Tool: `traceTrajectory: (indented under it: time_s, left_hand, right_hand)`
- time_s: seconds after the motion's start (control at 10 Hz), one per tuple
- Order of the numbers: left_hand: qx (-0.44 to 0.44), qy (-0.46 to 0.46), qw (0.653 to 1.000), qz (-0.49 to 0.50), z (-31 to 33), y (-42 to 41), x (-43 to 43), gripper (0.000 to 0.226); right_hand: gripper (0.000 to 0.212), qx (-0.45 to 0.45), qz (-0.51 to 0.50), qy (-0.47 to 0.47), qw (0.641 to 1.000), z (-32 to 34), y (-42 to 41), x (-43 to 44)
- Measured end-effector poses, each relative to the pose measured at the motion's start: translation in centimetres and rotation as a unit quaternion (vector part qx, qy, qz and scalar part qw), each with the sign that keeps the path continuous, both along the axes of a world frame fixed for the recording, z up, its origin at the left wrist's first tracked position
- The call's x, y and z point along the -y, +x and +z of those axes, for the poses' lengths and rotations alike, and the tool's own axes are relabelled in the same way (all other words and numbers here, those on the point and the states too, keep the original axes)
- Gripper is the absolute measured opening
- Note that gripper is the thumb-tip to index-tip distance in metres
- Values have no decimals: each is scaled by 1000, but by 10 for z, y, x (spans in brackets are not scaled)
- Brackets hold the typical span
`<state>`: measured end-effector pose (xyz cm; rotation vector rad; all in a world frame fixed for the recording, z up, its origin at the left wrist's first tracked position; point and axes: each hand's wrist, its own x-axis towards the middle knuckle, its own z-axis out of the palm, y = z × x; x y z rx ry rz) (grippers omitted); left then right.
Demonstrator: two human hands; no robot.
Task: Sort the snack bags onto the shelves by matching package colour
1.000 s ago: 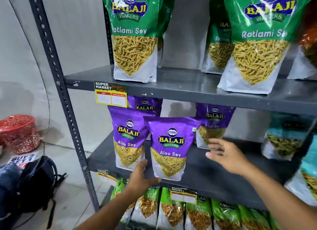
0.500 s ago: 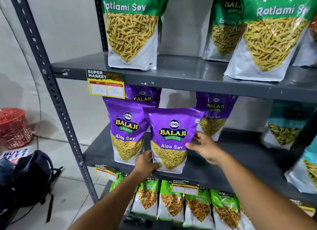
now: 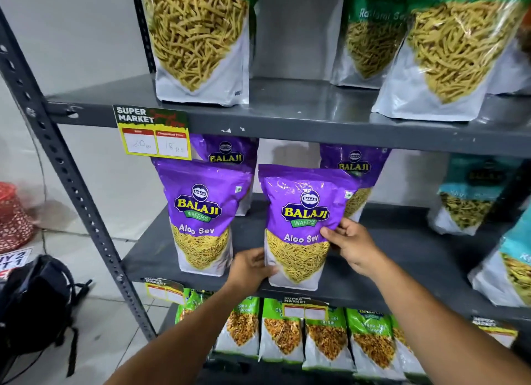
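A purple Aloo Sev bag (image 3: 304, 212) stands upright at the front of the grey middle shelf (image 3: 408, 258). My left hand (image 3: 250, 265) grips its lower left edge and my right hand (image 3: 349, 242) grips its right edge at mid height. A second purple bag (image 3: 201, 212) stands just to its left, with a small gap between them. Two more purple bags (image 3: 227, 152) (image 3: 356, 166) stand behind. Green Ratlami Sev bags (image 3: 198, 39) (image 3: 448, 54) fill the top shelf. Teal bags (image 3: 471, 198) sit at the right of the middle shelf.
Light green snack bags (image 3: 324, 335) line the bottom shelf. A price tag (image 3: 155, 136) hangs from the top shelf's edge. A perforated steel upright (image 3: 71, 189) frames the rack's left side. On the floor to the left are a black backpack (image 3: 34, 304) and a red basket (image 3: 13, 215).
My right hand reached in from the right and closed on the front purple bag's right edge. The bag shifted slightly right, away from its neighbour. The camera moved closer and tilted down.
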<state>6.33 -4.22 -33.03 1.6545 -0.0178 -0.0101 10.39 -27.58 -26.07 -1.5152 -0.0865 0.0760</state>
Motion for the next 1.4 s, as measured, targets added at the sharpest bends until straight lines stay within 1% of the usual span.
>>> traceTrajectory:
  time_s: [0.1, 0.2, 0.3, 0.4, 0.5, 0.6, 0.7, 0.8, 0.9, 1.0, 1.1, 1.2, 1.3, 1.4]
  left_hand:
    - [-3, 7, 1000, -25, -3, 2, 27, 34]
    - [-6, 14, 1000, -27, -6, 3, 49, 37]
    - [-11, 23, 999, -33, -1, 3, 90, 36]
    - [-12, 35, 999, -34, 3, 4, 112, 37]
    - [-12, 53, 998, -26, 2, 6, 133, 33]
    - [-13, 61, 998, -30, 1, 4, 143, 28]
    - [-10, 64, 997, -38, -2, 3, 152, 28]
    - [-16, 67, 997, -27, -2, 3, 156, 28]
    - [-14, 72, 997, -18, -3, 1, 159, 23]
    - [-16, 83, 996, -18, -6, 2, 159, 22]
    - [-29, 96, 995, -18, -5, -1, 157, 25]
    - [-19, 125, 992, -13, -3, -2, 157, 25]
    - [3, 179, 984, 2, 6, -12, 161, 32]
    - [32, 228, 973, 27, 13, -21, 164, 47]
  right_hand:
    - [26, -7, -14, -5, 1000, -3, -5, 26]
    - [27, -7, -25, -10, 1000, -1, -10, 45]
    - [25, -14, -51, -12, 999, 2, -19, 80]
    - [20, -32, -67, -16, 997, 5, -24, 101]
    - [20, -54, -80, 13, 995, 9, -32, 118]
    - [20, -57, -80, 21, 995, 11, -36, 125]
    - [19, -57, -76, 29, 995, 14, -37, 134]
    - [19, -59, -67, 29, 996, 14, -34, 139]
    - [19, -54, -52, 24, 997, 15, -28, 143]
    - [19, -56, -47, 12, 997, 16, -25, 142]
    - [22, -51, -56, 21, 997, 12, -26, 137]
    - [27, -38, -57, 39, 997, 11, -30, 133]
    - [39, -36, -75, 48, 995, 20, -40, 136]
    - [43, -7, -114, -13, 993, 27, -53, 142]
